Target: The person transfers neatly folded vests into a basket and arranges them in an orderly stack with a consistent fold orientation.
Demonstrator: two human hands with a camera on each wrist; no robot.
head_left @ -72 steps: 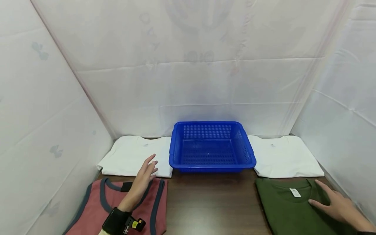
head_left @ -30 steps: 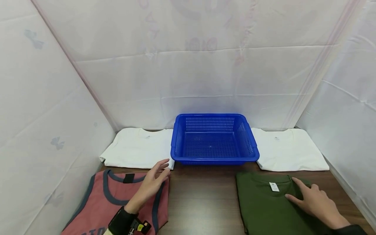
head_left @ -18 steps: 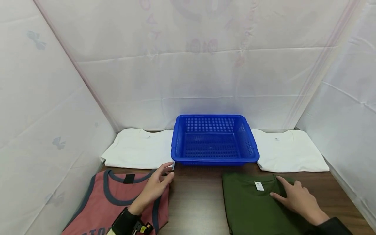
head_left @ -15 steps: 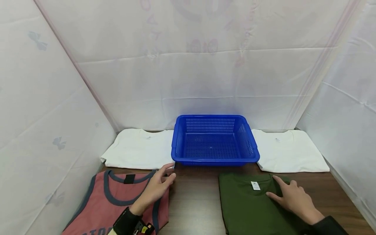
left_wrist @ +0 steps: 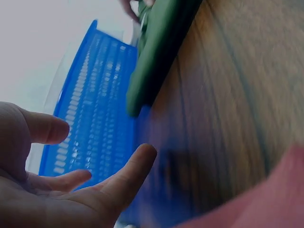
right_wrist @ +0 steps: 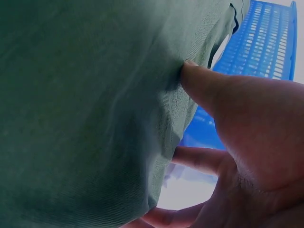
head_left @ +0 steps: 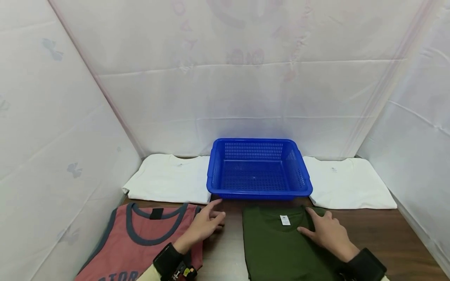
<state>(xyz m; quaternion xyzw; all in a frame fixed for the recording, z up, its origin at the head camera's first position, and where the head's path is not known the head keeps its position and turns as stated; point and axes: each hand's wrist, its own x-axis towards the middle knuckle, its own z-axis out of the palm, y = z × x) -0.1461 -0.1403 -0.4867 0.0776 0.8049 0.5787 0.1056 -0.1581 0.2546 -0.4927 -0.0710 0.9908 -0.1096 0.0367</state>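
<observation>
A folded dark green T-shirt (head_left: 277, 246) with a white neck label lies at centre right of the table. My right hand (head_left: 328, 236) holds its far right shoulder. In the right wrist view the thumb (right_wrist: 199, 83) presses on the cloth, while the other fingertips disappear behind its edge. Over the right side of a folded red tank top (head_left: 154, 226) with grey trim, my left hand (head_left: 202, 226) reaches toward the bare strip of table between the two garments. Its fingers are loosely bent with nothing between them, as the left wrist view also shows.
A blue plastic basket (head_left: 258, 194) with nothing in it stands at the back middle. Folded white T-shirts lie either side of it, a left one (head_left: 168, 179) and a right one (head_left: 348, 185). White sheet walls (head_left: 246, 97) enclose the brown table (head_left: 393, 238).
The green T-shirt has slid left across the table with my right hand, away from the right wall. My left hand has moved right, toward the table's middle. The camera view has shifted slightly.
</observation>
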